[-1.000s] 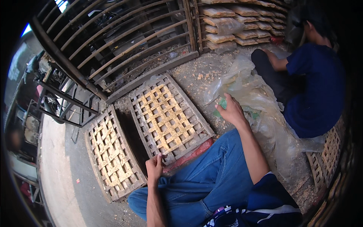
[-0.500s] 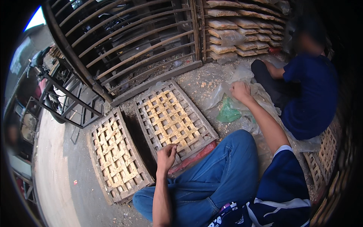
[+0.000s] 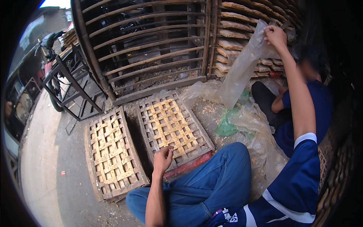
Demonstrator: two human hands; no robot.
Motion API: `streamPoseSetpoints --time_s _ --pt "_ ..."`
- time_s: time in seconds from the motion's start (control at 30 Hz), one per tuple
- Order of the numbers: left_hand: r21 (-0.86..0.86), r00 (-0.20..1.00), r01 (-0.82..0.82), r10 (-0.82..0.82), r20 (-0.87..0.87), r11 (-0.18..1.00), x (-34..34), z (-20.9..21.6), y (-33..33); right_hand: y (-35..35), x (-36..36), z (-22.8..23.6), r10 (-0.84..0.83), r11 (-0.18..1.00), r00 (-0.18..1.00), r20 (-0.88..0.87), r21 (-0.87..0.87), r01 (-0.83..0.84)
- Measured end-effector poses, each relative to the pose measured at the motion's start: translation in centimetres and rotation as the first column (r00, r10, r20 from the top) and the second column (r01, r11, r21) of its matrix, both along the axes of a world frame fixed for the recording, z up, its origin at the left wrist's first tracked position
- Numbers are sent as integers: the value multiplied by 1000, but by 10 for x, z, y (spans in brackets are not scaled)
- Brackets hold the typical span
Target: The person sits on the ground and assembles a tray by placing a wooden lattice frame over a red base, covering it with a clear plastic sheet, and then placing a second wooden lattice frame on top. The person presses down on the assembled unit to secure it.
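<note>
High at the right, my right hand [image 3: 275, 37] grips the top of a long, cloudy plastic sheet [image 3: 242, 70]. The sheet hangs down from the fingers, and its lower end trails over the ground toward the woven frame. My left hand [image 3: 162, 158] is closed, thumb against curled fingers, at the near edge of a slatted, woven wooden frame [image 3: 172, 121]. Whatever those fingers pinch, if anything, is too small to make out. Beside that frame, on the left, lies a second woven frame [image 3: 115, 151], with a dark gap between them.
Crumpled plastic sheets [image 3: 261, 128] and a green plastic piece [image 3: 227, 123] lie right of my knee. A person in dark blue [image 3: 314, 98] sits at the right. Stacked flat packs [image 3: 230, 43] stand behind, beside a bamboo-slat gate [image 3: 151, 47]. A metal frame stand [image 3: 72, 83] is at the left.
My right hand has risen from the plastic pile, lifting a sheet that now hangs stretched below it. My left hand stays by the frame. The view has shifted slightly.
</note>
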State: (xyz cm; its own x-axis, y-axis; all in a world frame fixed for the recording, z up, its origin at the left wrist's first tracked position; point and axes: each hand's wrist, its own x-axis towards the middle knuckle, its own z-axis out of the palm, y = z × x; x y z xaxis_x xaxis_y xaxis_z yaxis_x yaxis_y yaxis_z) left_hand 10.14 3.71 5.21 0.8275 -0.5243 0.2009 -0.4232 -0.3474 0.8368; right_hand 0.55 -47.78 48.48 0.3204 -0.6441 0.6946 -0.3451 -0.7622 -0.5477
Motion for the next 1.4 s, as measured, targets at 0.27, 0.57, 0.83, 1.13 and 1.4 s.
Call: streamPoseSetpoints --time_s 0.27,0.57,0.83,1.13,1.4 --pt "-32 1000 -7 7 9 999 -5 2 -9 41 -15 17 106 982 988 115 -168 -86" --pt "-242 746 -10 -153 -648 970 7 2 8 331 -61 -188 613 776 771 -176 -53 -629" --pt "-326 474 -163 -216 -853 931 -7 26 -1 429 -107 -357 851 375 525 5 693 -615" --pt "-239 740 -337 99 -665 911 14 -18 8 334 -95 -343 991 101 113 -70 948 -303" --pt "-413 348 -510 -258 -901 755 10 6 15 224 -4 -330 769 390 633 -91 851 -352"
